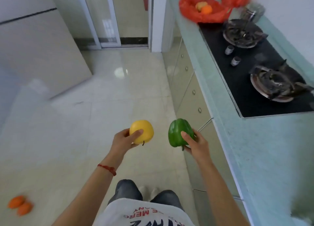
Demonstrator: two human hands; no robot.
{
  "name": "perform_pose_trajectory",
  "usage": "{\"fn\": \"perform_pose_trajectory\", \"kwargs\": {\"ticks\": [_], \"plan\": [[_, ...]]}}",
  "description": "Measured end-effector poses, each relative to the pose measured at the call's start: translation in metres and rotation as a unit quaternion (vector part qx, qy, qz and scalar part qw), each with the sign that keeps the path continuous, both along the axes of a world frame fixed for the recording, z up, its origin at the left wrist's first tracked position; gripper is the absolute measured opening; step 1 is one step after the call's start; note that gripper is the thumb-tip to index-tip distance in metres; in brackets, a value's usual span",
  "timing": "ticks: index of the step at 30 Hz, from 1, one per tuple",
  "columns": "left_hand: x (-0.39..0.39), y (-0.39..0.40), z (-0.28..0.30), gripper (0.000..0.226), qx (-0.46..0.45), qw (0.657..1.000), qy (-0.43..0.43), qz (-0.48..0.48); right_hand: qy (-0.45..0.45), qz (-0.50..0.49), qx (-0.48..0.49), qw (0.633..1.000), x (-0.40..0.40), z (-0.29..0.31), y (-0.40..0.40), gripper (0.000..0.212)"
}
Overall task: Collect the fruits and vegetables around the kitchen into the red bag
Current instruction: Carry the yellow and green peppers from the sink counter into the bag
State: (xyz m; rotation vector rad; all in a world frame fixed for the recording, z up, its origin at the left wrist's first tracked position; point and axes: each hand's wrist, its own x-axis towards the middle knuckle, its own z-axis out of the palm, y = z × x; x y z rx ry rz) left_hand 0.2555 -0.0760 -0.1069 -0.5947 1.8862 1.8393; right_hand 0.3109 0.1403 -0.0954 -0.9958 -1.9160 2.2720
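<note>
My left hand (pixel 123 141) grips a yellow apple (pixel 143 130) held out over the floor. A green bell pepper (pixel 176 132) sits in my right hand (pixel 197 145), close to the cabinet fronts. The red mesh bag (pixel 192 13) lies open on the far end of the counter, beyond the stove. Inside it I see an orange (pixel 206 9) and a pale yellowish fruit (pixel 200 5). Two orange fruits (pixel 20 205) lie on the floor at the lower left, blurred.
A pale green counter (pixel 254 149) runs along my right with a black gas stove (pixel 251 68) set into it. Cabinet drawers (pixel 188 90) are below. A glass jar (pixel 253 12) stands behind the stove. A sliding door (pixel 108 18) is straight ahead across the tiled floor.
</note>
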Motion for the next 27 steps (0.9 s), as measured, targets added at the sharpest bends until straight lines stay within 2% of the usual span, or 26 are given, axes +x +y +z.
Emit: {"fn": "perform_pose_trajectory", "kwargs": {"ticks": [4,10,21,27], "plan": [[-0.010,-0.005,-0.002,0.034,-0.011,1.000,-0.001,0.026,-0.002,0.031,-0.013,0.999,-0.024,-0.005,-0.003,0.030],[-0.066,-0.016,-0.007,0.040,-0.021,0.999,0.004,0.043,-0.013,0.064,-0.008,0.998,-0.087,-0.014,-0.009,0.035],[-0.271,-0.047,-0.006,0.041,-0.014,0.999,0.023,0.030,0.002,0.066,-0.006,0.998,-0.290,-0.010,-0.039,0.028],[-0.382,-0.062,0.003,0.042,-0.008,0.999,0.036,0.028,0.003,0.062,-0.007,0.998,-0.391,-0.006,-0.051,0.039]]}}
